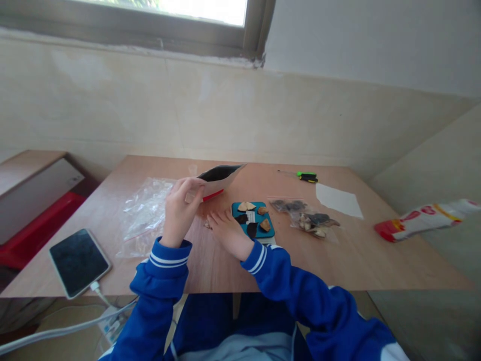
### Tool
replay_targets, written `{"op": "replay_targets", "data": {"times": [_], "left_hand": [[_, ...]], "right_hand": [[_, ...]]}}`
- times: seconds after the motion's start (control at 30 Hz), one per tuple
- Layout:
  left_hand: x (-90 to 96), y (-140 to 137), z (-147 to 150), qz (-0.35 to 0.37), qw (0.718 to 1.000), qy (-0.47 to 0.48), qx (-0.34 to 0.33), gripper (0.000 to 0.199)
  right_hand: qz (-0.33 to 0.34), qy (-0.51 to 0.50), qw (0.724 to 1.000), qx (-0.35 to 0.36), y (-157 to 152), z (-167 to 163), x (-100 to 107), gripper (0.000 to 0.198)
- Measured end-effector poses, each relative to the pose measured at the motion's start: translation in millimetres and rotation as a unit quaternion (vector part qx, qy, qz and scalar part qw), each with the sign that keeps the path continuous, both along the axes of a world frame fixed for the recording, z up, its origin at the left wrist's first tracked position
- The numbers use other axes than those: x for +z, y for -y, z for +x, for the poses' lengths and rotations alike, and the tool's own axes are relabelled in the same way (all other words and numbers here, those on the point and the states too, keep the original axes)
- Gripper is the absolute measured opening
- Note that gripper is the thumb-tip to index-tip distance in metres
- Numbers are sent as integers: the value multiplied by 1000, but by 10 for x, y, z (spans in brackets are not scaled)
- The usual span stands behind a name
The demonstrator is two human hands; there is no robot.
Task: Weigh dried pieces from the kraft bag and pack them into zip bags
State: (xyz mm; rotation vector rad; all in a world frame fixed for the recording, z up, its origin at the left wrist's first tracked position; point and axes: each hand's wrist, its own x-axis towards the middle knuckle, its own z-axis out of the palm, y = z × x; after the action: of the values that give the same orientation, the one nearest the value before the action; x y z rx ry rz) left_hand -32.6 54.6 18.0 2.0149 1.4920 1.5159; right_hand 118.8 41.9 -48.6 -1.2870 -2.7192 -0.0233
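My left hand [183, 208] grips the near side of a pouch [214, 186] whose mouth gapes, showing a dark inside and a red strip on the outside. To its right, my right hand [229, 231] is low over the table, fingers bent together around a small brownish dried piece [208, 224], mostly hidden by the fingertips. Just beyond the right wrist is a small blue scale [236, 206] with a pale label. Pale dried slices [246, 206], brown chunks [265, 225] and black flakes [251, 229] lie on it.
Clear plastic bags [146, 213] lie at the left, near a tablet [79, 260] on a cable. Bags of dried pieces [315, 223] are right of the scale. Farther back are screwdrivers [307, 175] and white paper [338, 199]. A red-and-white bottle [423, 219] is at the right.
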Motion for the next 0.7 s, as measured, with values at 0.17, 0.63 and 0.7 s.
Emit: {"op": "replay_targets", "data": {"times": [0.17,0.63,0.7], "left_hand": [[-2,9,-17,-3,1000,5,-12,12],[-5,19,-64,-9,1000,6,-16,11],[-11,20,-53,-10,1000,8,-16,11]], "right_hand": [[-39,51,998,2,7,-169,-98,26],[-95,-230,964,-98,-178,1032,483,32],[-126,-262,950,-114,-229,1254,461,23]]}}
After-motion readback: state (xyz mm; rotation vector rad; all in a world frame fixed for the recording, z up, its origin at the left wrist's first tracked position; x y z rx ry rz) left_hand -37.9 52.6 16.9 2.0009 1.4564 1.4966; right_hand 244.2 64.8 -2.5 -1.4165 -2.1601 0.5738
